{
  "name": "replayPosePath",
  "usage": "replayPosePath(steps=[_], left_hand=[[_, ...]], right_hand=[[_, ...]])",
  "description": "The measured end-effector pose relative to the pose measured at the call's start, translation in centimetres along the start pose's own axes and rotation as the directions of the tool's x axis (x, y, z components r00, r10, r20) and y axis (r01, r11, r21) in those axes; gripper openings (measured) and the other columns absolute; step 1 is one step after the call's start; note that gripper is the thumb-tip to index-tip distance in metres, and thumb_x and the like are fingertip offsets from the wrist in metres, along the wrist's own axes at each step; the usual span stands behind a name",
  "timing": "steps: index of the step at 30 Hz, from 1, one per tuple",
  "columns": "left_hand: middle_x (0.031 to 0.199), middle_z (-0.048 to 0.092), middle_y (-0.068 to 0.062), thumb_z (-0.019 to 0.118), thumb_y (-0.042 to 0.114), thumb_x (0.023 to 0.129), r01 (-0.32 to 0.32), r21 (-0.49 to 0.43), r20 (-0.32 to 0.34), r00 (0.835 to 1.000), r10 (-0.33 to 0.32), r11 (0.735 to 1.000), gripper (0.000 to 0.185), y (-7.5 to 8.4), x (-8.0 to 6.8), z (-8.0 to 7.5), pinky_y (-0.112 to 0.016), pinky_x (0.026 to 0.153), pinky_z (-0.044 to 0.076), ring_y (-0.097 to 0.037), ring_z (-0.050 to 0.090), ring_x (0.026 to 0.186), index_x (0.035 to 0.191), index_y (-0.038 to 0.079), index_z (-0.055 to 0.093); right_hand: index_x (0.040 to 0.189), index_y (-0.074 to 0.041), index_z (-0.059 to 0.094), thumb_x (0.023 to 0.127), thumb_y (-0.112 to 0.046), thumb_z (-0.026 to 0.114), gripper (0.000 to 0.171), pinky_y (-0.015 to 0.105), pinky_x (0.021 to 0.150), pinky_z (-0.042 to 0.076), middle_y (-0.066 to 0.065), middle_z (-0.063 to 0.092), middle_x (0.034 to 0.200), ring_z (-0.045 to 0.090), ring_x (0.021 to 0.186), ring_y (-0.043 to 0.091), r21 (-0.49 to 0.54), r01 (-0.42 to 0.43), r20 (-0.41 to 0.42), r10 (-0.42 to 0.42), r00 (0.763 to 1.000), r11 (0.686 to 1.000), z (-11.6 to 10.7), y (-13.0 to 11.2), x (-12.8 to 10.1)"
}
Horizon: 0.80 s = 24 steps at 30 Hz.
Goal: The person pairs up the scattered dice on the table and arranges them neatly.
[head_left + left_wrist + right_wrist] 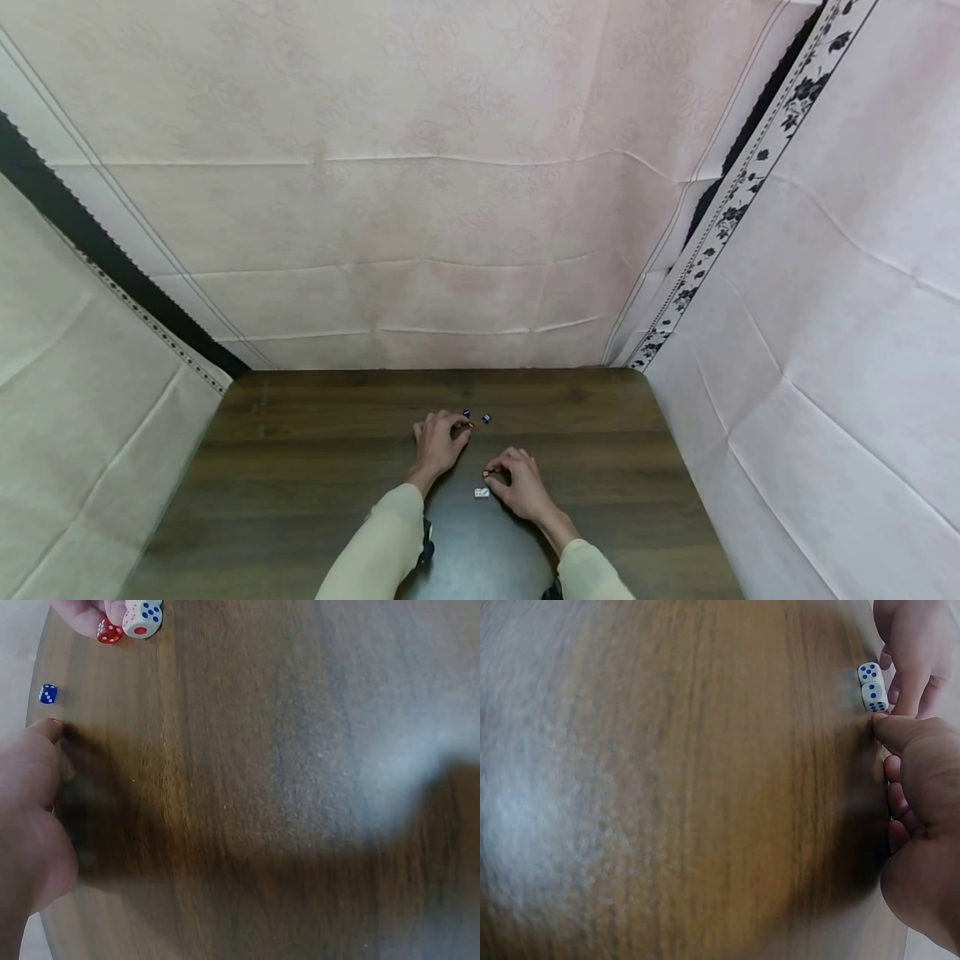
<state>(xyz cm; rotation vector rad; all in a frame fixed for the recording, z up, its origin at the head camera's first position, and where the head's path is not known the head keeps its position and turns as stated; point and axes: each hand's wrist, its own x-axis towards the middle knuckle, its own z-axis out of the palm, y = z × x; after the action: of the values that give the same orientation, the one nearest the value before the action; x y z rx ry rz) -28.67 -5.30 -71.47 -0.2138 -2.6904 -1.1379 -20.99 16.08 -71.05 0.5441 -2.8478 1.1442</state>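
Dice lie scattered on a dark brown wooden table (pixel 300 467), which stands in a booth of pale pink embossed cloth walls (pixel 450 208) with a black floral border strip (pixel 738 192) at the right. The left hand (pixel 437 442) rests far up the table, fingers curled down at a small red die (pixel 470 425); whether it grips the die cannot be told. A small blue die (pixel 487 418) sits just beside. The right hand (pixel 521 483) pinches another red die (pixel 109 631) with curled fingertips, touching a white die with blue pips (pixel 142 619).
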Motion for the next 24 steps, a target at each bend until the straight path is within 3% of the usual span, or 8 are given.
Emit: replayPosePath(steps=[7,16,24], left_hand=[[0.105,0.078,-0.005,0.089,0.023,0.098,-0.028,0.006,-0.010,1.000,0.028,1.000,0.017,-0.5,0.4,0.6,-0.060,0.096,0.036,-0.032,0.065,0.101,0.114,0.017,0.088],[0.111,0.080,-0.004,0.088,0.022,0.100,-0.001,0.095,0.023,1.000,-0.002,0.995,0.004,0.8,0.3,0.0,-0.058,0.097,0.037,-0.030,0.066,0.105,0.103,0.020,0.087],[0.112,0.080,-0.004,0.087,0.023,0.102,0.022,0.095,0.062,0.998,-0.028,0.995,0.005,0.9,0.1,-0.3,-0.057,0.099,0.037,-0.028,0.065,0.105,0.106,0.021,0.087]], right_hand=[[0.109,-0.023,0.083,0.104,-0.023,0.084,0.005,0.047,0.102,0.045,-0.009,0.073,0.109,0.062,0.105,0.014,-0.003,0.005,-0.009,-0.005,1.000,1.000,-0.1,-0.3,0.0],[0.110,-0.023,0.083,0.105,-0.024,0.083,0.005,0.046,0.102,0.045,-0.008,0.073,0.110,0.061,0.104,0.014,0.002,0.003,-0.004,-0.003,1.000,1.000,0.0,-0.3,0.0],[0.109,-0.023,0.083,0.104,-0.023,0.084,0.005,0.045,0.101,0.044,-0.008,0.073,0.110,0.061,0.104,0.014,-0.005,0.008,-0.011,-0.008,1.000,1.000,0.1,-0.1,-0.1]])
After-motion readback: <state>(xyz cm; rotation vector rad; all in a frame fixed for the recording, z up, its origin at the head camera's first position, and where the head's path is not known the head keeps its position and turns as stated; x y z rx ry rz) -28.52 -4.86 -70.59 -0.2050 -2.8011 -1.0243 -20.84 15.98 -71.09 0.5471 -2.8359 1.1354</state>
